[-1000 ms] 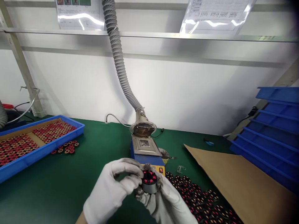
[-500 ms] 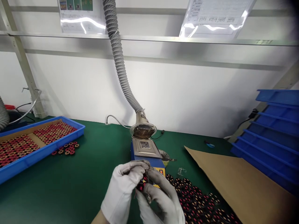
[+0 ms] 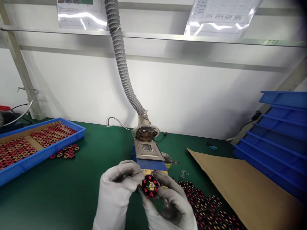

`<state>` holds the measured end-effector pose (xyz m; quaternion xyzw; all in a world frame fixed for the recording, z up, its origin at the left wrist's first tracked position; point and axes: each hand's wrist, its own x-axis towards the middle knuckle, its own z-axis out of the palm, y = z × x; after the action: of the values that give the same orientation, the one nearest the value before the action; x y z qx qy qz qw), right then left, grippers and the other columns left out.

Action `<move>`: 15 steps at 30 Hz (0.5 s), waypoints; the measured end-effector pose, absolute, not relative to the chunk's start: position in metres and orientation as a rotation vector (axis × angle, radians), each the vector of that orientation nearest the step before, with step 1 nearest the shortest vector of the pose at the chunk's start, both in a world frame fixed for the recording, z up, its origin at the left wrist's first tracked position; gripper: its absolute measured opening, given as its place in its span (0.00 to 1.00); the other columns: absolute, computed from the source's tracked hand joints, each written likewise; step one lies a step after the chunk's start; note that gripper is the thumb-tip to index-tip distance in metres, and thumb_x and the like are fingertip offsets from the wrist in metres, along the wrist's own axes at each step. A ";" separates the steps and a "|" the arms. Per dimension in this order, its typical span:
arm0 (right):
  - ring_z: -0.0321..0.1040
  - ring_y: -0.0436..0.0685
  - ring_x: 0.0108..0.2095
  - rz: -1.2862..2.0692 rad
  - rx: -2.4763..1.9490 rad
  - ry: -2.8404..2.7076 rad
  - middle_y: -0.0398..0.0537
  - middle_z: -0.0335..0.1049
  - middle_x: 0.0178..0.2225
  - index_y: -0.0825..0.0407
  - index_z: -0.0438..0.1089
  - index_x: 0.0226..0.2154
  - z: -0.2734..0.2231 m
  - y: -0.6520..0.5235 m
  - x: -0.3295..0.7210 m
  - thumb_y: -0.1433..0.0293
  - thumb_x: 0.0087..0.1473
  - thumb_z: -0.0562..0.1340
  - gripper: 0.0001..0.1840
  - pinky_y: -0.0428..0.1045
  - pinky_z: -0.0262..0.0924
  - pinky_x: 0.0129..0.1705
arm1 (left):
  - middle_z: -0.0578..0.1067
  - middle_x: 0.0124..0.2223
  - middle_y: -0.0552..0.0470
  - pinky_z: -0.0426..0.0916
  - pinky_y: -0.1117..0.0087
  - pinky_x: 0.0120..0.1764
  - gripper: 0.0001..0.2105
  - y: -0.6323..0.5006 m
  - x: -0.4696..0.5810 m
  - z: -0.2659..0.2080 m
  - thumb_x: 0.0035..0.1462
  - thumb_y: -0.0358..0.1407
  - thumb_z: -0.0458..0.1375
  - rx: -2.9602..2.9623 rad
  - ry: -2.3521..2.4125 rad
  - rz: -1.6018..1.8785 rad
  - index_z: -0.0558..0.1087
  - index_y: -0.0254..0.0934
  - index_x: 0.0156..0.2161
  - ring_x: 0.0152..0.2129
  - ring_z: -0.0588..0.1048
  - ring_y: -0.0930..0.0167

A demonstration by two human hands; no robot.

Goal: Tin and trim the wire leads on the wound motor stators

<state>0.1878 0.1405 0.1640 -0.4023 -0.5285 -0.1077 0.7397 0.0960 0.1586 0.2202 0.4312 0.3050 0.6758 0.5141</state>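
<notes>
A small round motor stator (image 3: 151, 186), black with red segments around a yellowish centre, is gripped at its rim by my right hand (image 3: 171, 203). My right thumb and fingers curl round it, and its face is turned toward me. My left hand (image 3: 122, 185) is closed in a pinch at the stator's upper left edge; whatever lies between those fingertips is too small to make out. Both hands wear white gloves with greyed fingertips. Behind them stands a blue and yellow machine (image 3: 153, 164) with a metal top plate (image 3: 149, 150).
Many similar stators (image 3: 206, 206) lie loose at right, beside a brown cardboard sheet (image 3: 237, 182). Stacked blue trays (image 3: 275, 143) stand far right. At left is a blue tray (image 3: 48, 153) of stators, with several more (image 3: 68, 151) beside it. A ribbed duct (image 3: 122, 60) hangs over the machine.
The stator has turned to show its face more fully. My left hand has shifted left and down from above it, to its upper left edge. The view has moved slightly.
</notes>
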 end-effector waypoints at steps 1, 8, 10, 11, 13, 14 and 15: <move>0.70 0.54 0.36 -0.227 -0.891 -1.161 0.46 0.69 0.38 0.49 0.66 0.31 0.165 0.140 0.187 0.79 0.39 0.67 0.16 0.49 0.65 0.37 | 0.76 0.26 0.54 0.69 0.80 0.31 0.06 0.158 0.095 0.220 0.37 0.26 0.62 1.048 0.678 1.693 0.76 0.40 0.23 0.28 0.74 0.70; 0.70 0.58 0.38 -0.130 -0.908 -1.245 0.47 0.70 0.40 0.46 0.65 0.33 0.165 0.135 0.191 0.78 0.38 0.67 0.19 0.53 0.66 0.38 | 0.77 0.31 0.52 0.69 0.81 0.32 0.09 0.162 0.088 0.225 0.41 0.26 0.61 1.086 0.751 1.343 0.76 0.38 0.32 0.28 0.75 0.71; 0.70 0.59 0.39 -0.094 -0.920 -1.276 0.48 0.70 0.40 0.46 0.64 0.33 0.164 0.134 0.192 0.78 0.38 0.67 0.19 0.54 0.66 0.39 | 0.77 0.29 0.51 0.70 0.81 0.31 0.07 0.162 0.089 0.226 0.41 0.27 0.61 1.087 0.780 1.338 0.76 0.35 0.30 0.27 0.75 0.71; 0.70 0.59 0.39 -0.084 -0.921 -1.274 0.49 0.70 0.40 0.46 0.64 0.33 0.164 0.134 0.191 0.78 0.39 0.66 0.18 0.55 0.66 0.39 | 0.77 0.29 0.51 0.70 0.81 0.30 0.07 0.162 0.090 0.226 0.40 0.27 0.62 1.101 0.801 1.345 0.76 0.35 0.30 0.27 0.75 0.71; 0.70 0.59 0.38 -0.073 -0.921 -1.254 0.48 0.70 0.39 0.46 0.64 0.33 0.164 0.134 0.190 0.76 0.41 0.66 0.15 0.55 0.66 0.39 | 0.77 0.28 0.52 0.70 0.82 0.30 0.07 0.163 0.089 0.226 0.41 0.27 0.62 1.114 0.823 1.375 0.76 0.35 0.30 0.27 0.75 0.71; 0.70 0.59 0.38 -0.070 -0.923 -1.247 0.48 0.70 0.39 0.46 0.64 0.32 0.164 0.134 0.189 0.76 0.41 0.65 0.14 0.55 0.66 0.39 | 0.77 0.29 0.52 0.70 0.82 0.31 0.07 0.163 0.088 0.226 0.41 0.27 0.62 1.104 0.815 1.411 0.76 0.36 0.31 0.27 0.75 0.71; 0.70 0.58 0.37 -0.065 -0.925 -1.247 0.48 0.70 0.39 0.46 0.64 0.31 0.164 0.134 0.188 0.76 0.41 0.65 0.14 0.55 0.66 0.38 | 0.77 0.30 0.53 0.70 0.82 0.32 0.08 0.163 0.087 0.226 0.42 0.27 0.62 1.088 0.794 1.454 0.76 0.37 0.32 0.28 0.75 0.72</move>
<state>0.1885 0.1343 0.1642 -0.4175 -0.5625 -0.0294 0.7130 0.0868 0.1634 0.2257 0.4593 0.3351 0.6138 0.5476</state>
